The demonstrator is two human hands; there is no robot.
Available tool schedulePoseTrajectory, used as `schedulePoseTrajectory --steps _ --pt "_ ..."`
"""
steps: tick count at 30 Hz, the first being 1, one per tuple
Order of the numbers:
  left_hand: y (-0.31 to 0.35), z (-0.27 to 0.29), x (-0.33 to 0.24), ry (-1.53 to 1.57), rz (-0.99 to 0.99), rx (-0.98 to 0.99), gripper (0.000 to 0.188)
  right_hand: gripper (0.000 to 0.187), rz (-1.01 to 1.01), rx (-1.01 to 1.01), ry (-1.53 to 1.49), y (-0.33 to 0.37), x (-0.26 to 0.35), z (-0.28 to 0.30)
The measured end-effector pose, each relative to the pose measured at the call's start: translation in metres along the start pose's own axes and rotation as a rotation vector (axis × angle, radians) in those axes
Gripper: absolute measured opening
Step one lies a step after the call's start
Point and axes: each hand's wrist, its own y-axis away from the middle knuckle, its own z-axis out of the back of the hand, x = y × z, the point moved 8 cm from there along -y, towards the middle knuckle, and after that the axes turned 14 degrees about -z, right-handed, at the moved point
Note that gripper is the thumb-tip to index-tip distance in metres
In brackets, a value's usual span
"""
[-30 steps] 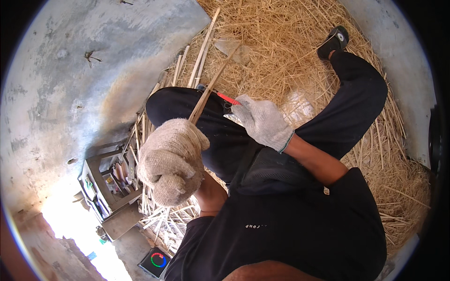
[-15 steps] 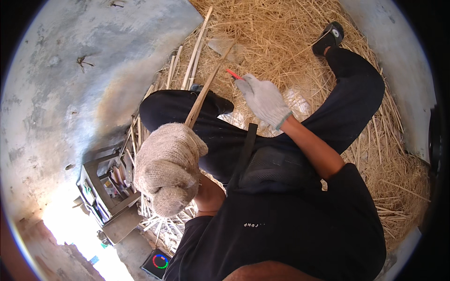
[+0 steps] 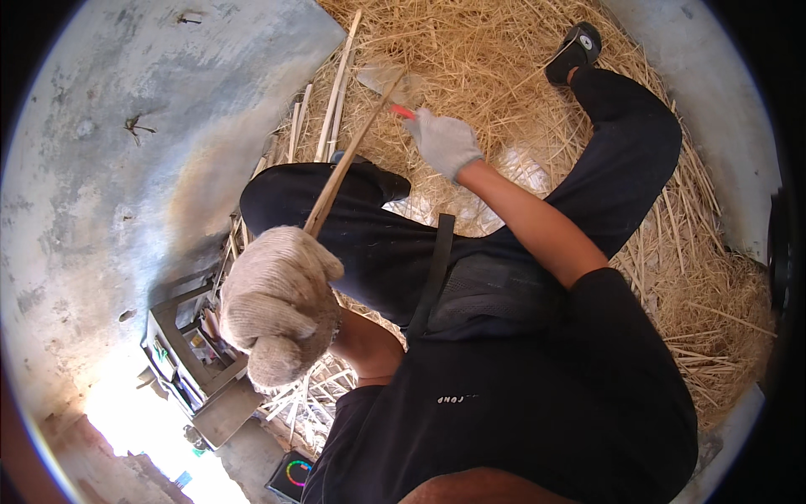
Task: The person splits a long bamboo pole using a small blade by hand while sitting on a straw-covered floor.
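Observation:
My left hand [image 3: 281, 311], in a thick beige knitted glove, is closed round the near end of a long split bamboo strip [image 3: 348, 164]. The strip slants up and away over my bent left leg, its far tip above the straw. My right hand [image 3: 445, 143], in a thin whitish glove, grips a red-handled tool [image 3: 403, 111]. The handle's red end shows beside the strip's far part; whether it touches the strip I cannot tell. The tool's working part does not show clearly.
Loose straw and shavings [image 3: 470, 59] cover the floor. Several pale strips [image 3: 337, 92] lean by the plastered wall [image 3: 92, 151]. At the lower left stand a wooden box [image 3: 189, 344] with small items and a black device [image 3: 294, 473] with a coloured light ring.
My right hand has moved away from me and a little left with the red-handled tool, along the strip. My left hand, still closed on the strip, has shifted slightly left.

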Motion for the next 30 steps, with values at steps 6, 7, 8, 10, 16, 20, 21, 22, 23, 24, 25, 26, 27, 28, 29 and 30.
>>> schedulePoseTrajectory --steps 6,7,8,10,16,20,21,22,23,24,25,26,27,28,29,30 --pt "-0.007 -0.018 0.014 0.123 -0.084 0.232 0.029 0.073 -0.332 0.338 0.023 -0.059 -0.096 -0.064" --pt "-0.008 -0.014 0.009 0.084 -0.061 0.186 0.03 0.072 -0.402 0.276 -0.108 -0.051 -0.093 -0.051" --pt "-0.004 -0.002 0.002 0.022 -0.009 0.055 0.03 0.071 -0.318 0.243 -0.124 -0.047 -0.074 -0.033" --pt "-0.001 0.022 -0.002 -0.001 0.067 -0.16 0.036 0.069 -0.189 0.193 -0.167 -0.025 -0.038 0.001" --pt "0.005 0.052 -0.004 -0.06 0.075 -0.401 0.034 0.027 0.761 -0.253 -0.472 0.143 0.1 0.134" --pt "0.001 0.034 0.003 0.052 0.057 -0.259 0.035 0.031 0.341 0.209 -0.48 0.17 0.101 0.12" --pt "0.0 0.031 0.003 0.012 0.044 -0.264 0.034 0.033 0.392 0.125 -0.426 0.17 0.096 0.109" --pt "0.0 0.028 0.003 0.006 0.029 -0.258 0.034 0.037 0.442 0.04 -0.373 0.171 0.093 0.102" --pt "0.003 0.026 0.003 -0.002 0.014 -0.254 0.034 0.036 0.429 0.058 -0.393 0.169 0.089 0.096" --pt "0.005 0.026 0.002 -0.01 -0.001 -0.251 0.034 0.036 0.421 0.051 -0.376 0.168 0.089 0.093" --pt "0.006 0.027 0.001 -0.019 -0.004 -0.233 0.034 0.037 0.413 0.043 -0.359 0.165 0.09 0.089" --pt "0.006 0.03 0.0 -0.015 -0.001 -0.243 0.034 0.037 0.402 0.032 -0.341 0.163 0.09 0.087" --pt "0.006 0.033 0.0 -0.011 0.001 -0.253 0.034 0.038 0.412 -0.009 -0.306 0.161 0.09 0.082" --pt "0.006 0.035 -0.001 -0.009 0.003 -0.263 0.034 0.038 0.423 -0.049 -0.272 0.157 0.09 0.075" --pt "0.006 0.038 -0.003 -0.022 0.002 -0.288 0.034 0.039 0.444 -0.087 -0.247 0.156 0.095 0.072" --pt "0.008 0.042 -0.004 -0.037 0.001 -0.312 0.034 0.038 0.404 -0.103 -0.212 0.153 0.097 0.071"
